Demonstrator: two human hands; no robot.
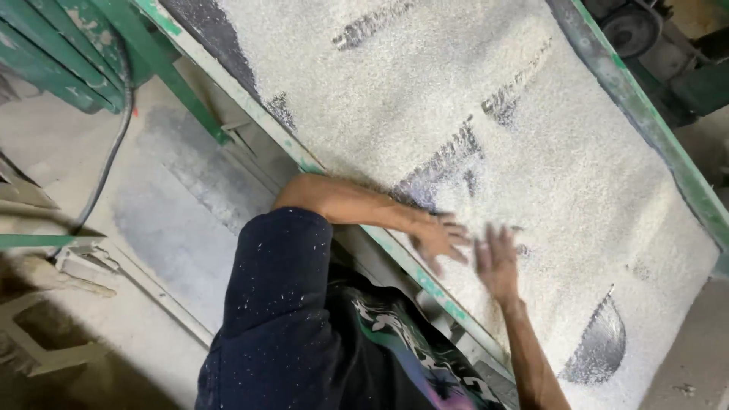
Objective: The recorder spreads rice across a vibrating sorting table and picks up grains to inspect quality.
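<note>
Your left hand (439,237) and right hand (497,262) lie flat, fingers spread and holding nothing, on the white grain (471,68) near the tray's green near edge (395,250).

White grain (486,68) lies spread thin over a tilted green-framed tray (634,102), with dark, seemingly bare patches.
</note>
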